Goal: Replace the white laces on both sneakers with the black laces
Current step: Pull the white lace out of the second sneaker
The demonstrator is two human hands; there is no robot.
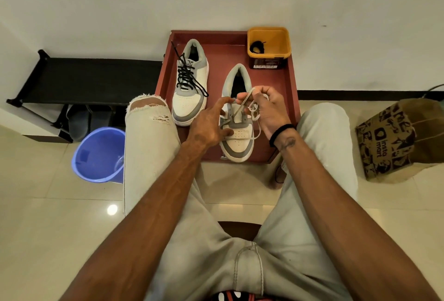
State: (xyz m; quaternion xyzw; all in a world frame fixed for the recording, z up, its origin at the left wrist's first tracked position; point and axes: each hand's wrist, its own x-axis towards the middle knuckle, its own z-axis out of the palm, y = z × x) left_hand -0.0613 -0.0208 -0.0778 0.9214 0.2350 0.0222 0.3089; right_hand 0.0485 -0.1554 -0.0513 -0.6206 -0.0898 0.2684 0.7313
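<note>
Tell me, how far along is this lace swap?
About halfway. The grey-and-white sneaker on the left already wears a black lace. The grey-and-white sneaker on the right is being unlaced: the right hand pulls its white lace out while the left hand rests on the shoe. Left: finish removing it, then thread the black lace bundle waiting in the yellow plastic tub.

Left sneaker (189,84) black-laced; right sneaker (237,130) half unlaced (white lace (254,108) loose); spare black lace (257,47) coiled.

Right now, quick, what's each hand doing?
Left hand: open, fingers spread on the near sneaker.
Right hand: pinching the white lace.
</note>
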